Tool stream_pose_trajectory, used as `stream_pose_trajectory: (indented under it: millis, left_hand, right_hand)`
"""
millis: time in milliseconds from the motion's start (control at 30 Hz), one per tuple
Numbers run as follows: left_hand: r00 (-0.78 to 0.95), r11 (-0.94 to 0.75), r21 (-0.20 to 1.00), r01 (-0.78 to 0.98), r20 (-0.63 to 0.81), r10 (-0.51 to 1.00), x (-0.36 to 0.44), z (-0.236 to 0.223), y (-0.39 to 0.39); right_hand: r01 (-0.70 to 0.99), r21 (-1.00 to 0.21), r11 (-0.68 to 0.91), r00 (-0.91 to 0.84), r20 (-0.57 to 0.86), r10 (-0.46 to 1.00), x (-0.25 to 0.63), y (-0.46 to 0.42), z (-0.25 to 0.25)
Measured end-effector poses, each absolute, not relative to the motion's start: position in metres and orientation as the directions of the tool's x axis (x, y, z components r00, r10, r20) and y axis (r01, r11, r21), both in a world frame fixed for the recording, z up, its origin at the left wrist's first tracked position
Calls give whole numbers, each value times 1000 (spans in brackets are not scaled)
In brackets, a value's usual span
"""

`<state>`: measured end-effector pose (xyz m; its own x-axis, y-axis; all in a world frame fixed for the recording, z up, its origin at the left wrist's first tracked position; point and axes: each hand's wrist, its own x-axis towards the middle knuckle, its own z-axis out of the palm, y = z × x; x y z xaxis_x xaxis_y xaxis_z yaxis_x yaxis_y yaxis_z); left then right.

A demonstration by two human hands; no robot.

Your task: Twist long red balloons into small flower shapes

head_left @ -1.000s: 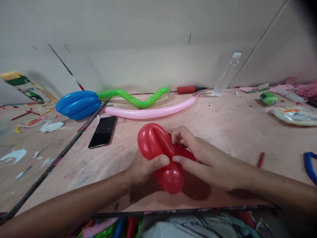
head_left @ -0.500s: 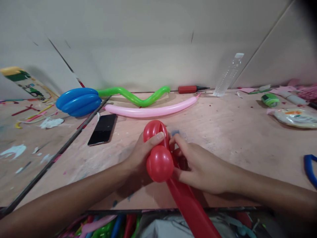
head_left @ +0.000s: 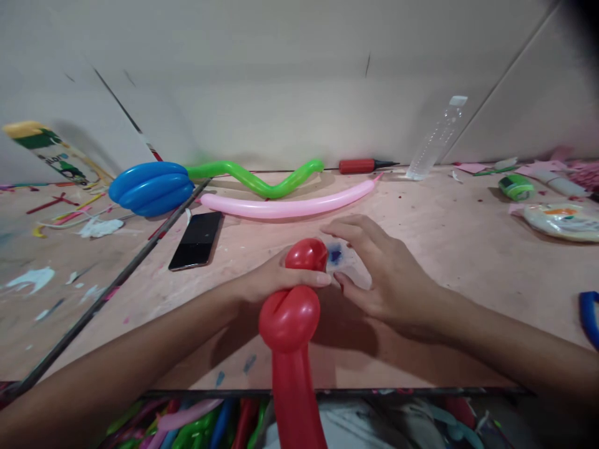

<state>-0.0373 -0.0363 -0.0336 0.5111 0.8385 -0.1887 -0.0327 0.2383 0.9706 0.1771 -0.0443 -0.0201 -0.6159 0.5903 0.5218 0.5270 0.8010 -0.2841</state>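
A red balloon [head_left: 291,321] is twisted into rounded bubbles, and its long straight part runs down past the table's front edge toward me. My left hand [head_left: 276,277] is closed around it, the thumb lying across the pinch between the upper and lower bubbles. Its other fingers are hidden behind the balloon. Just right of the balloon is my right hand [head_left: 384,274], its fingers apart and curved, with nothing in it. Beyond the hands lie a long pink balloon [head_left: 290,207] and a bent green balloon [head_left: 266,187].
Blue balloon loops [head_left: 152,188] and a black phone [head_left: 196,241] lie to the left. Along the wall are a red hand pump [head_left: 358,166] and a leaning clear bottle [head_left: 435,140]. A plastic packet [head_left: 561,221] sits at right. Several colourful balloons [head_left: 191,427] show below the table edge.
My right hand has come off the red balloon and opened beside it. The balloon has turned in my left hand, so its long part now points more straight toward me.
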Motion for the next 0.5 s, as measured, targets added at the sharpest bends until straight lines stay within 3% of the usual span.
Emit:
stream_pose_trajectory:
  millis: [167, 500]
  left_hand:
    - [569, 141, 990, -33, -97, 817, -31, -42, -39]
    - [680, 99, 995, 12, -80, 729, -37, -39, -41]
  right_hand:
    - [416, -161, 895, -776, 450, 442, 171, -44, -36]
    - [403, 110, 909, -795, 533, 288, 166, -35, -49]
